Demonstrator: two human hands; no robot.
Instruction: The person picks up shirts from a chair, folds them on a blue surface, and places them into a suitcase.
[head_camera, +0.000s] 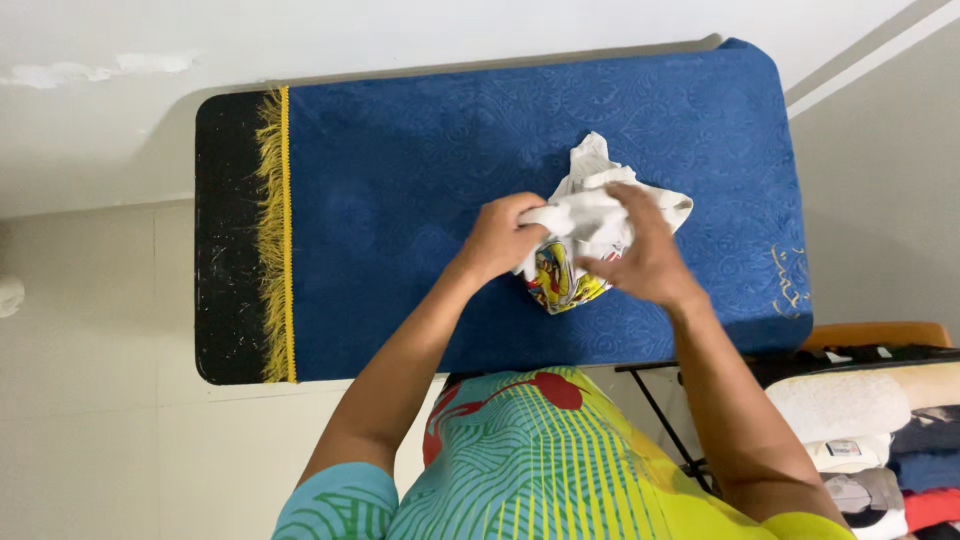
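My left hand (498, 238) is closed on the edge of a small white printed cotton garment (590, 215), bunched mid-way across the blue embossed rug (400, 200); my right hand (640, 255) presses it, fingers half-spread.

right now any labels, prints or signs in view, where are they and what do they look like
Printed picture on the white garment: between both hands, mid-cloth; yellow, red and blue patch.
Gold embroidery: right end of the blue cloth; thin curly lines.
Small tag: on the folded pile at lower right; white rectangle, dark mark.
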